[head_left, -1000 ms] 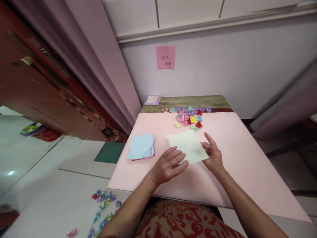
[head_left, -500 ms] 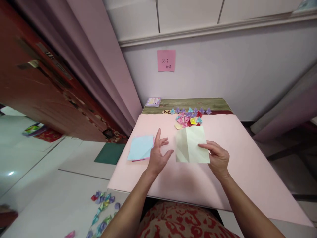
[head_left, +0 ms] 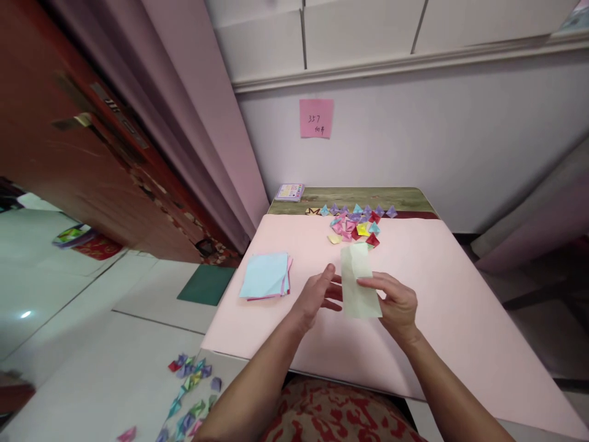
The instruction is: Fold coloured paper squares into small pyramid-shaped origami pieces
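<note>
A pale green sheet of origami paper [head_left: 361, 299], folded over and creased, hangs above the pink-covered table [head_left: 442, 288]. My right hand [head_left: 398, 304] pinches it from the right, thumb and fingers on its two sides. My left hand [head_left: 317, 298] is at the paper's left edge with its fingers apart; the fingertips reach toward the back of the sheet, and whether they touch it I cannot tell. A stack of square paper [head_left: 263, 275], light blue on top with pink below, lies to the left of my left hand.
Several folded paper pieces [head_left: 352, 226] in many colours sit at the table's far side. A small stack of cards [head_left: 290, 192] lies in the back left corner. More folded pieces [head_left: 188, 393] are on the floor at left, near a green mat [head_left: 206, 285]. A wall [head_left: 391, 135] stands behind.
The green paper has gone from spread out to a narrower folded strip, still in my right hand. My left hand has moved right, from beside the blue stack to the paper's edge.
</note>
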